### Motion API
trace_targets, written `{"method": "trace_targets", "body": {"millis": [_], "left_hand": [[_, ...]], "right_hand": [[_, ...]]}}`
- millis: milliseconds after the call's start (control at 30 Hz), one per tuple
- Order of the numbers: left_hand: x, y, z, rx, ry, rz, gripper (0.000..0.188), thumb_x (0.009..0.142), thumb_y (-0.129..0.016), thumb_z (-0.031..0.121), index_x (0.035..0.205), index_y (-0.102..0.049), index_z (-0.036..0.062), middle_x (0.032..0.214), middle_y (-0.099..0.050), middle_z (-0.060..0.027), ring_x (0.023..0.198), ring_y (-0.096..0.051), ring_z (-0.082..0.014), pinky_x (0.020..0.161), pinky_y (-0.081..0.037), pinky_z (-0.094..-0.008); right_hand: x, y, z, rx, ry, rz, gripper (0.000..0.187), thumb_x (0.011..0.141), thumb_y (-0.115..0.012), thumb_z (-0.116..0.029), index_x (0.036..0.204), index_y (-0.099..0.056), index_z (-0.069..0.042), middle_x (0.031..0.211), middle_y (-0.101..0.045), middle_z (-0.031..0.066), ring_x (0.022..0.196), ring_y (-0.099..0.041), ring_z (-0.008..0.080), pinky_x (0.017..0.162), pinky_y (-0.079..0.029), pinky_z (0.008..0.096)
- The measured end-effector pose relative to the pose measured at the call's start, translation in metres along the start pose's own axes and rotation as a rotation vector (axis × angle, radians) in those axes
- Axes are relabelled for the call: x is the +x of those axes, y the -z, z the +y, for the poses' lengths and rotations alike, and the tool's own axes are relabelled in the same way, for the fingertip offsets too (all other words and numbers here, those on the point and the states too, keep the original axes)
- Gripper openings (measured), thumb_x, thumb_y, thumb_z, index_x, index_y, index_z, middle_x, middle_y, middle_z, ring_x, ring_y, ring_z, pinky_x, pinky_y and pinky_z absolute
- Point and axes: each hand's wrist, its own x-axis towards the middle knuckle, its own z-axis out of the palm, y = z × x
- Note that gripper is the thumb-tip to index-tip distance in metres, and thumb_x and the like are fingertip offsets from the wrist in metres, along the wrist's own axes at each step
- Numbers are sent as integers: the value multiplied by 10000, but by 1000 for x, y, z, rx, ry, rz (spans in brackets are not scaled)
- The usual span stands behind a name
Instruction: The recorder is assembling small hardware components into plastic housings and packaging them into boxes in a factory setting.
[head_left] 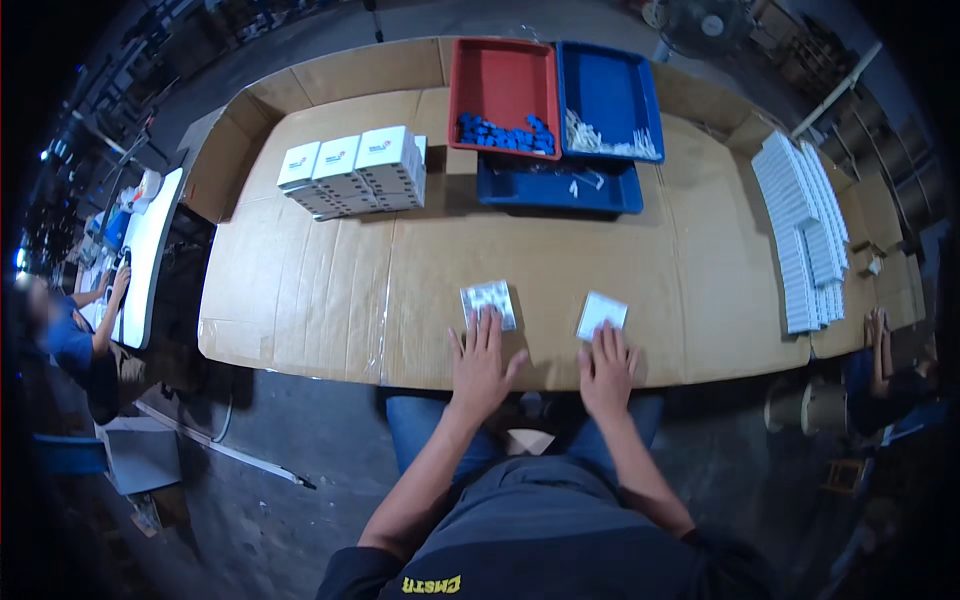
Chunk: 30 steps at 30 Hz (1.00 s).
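My left hand (482, 368) lies flat with its thumb spread, fingertips resting on the near part of a square, patterned silver-and-white piece (487, 296). To its right, a plain white square piece with a thin edge (603, 311) lies slightly turned on the cardboard. The fingertips of my right hand (607, 372) touch its near edge, with the fingers stretched out. Neither hand grips anything. Fingers cover part of both pieces, and what kind of thing they are I cannot tell.
The cardboard-covered table (300, 270) carries stacked white boxes (360, 175) at back left. A red tray (505, 90) holds blue parts; a blue tray (610, 95) holds white parts. Below them sits another blue tray (540, 190). White panels (800, 230) are stacked right. People sit on both sides.
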Motion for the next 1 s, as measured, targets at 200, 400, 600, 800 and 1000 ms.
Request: {"method": "trace_targets", "body": {"millis": [200,400,600,800,1000], "left_hand": [[-26,0,19,-78,-71,-83,859,1006,-571,520,1646,-231,59,1728,-187,-151,1604,-134,-364,1235,-60,-676],[8,-7,2,-30,43,57,825,1011,-568,507,1625,-272,43,1707,-250,-160,1593,-183,-360,1239,-92,-669],[0,-8,8,-7,-43,111,820,1009,-541,536,1592,-317,5,1686,-284,-176,1582,-224,-342,1250,-140,-635],[-3,-15,4,-32,-25,106,784,1023,-513,539,1587,-344,23,1677,-305,-170,1578,-237,-338,1248,-149,-637],[1,-10,-3,-21,-41,60,806,1031,-490,563,1610,-305,35,1689,-283,-170,1587,-204,-350,1258,-116,-628]], "right_hand": [[-21,17,1,44,60,-120,479,1057,-541,-361,1452,-600,-96,1622,-454,66,1524,-366,271,1224,-154,671],[19,6,-1,-67,129,-60,468,1056,-537,-358,1418,-629,-76,1589,-501,45,1501,-399,260,1234,-137,663],[9,5,40,-3,-72,33,465,1057,-530,-382,1424,-637,-118,1573,-522,30,1492,-421,255,1248,-93,655],[17,-2,31,-1,53,-43,450,1067,-516,-386,1395,-662,-116,1571,-527,41,1477,-449,265,1235,-123,659],[19,-6,39,79,-48,44,448,1081,-493,-363,1387,-661,-83,1560,-536,64,1478,-445,273,1244,-143,629]]}}
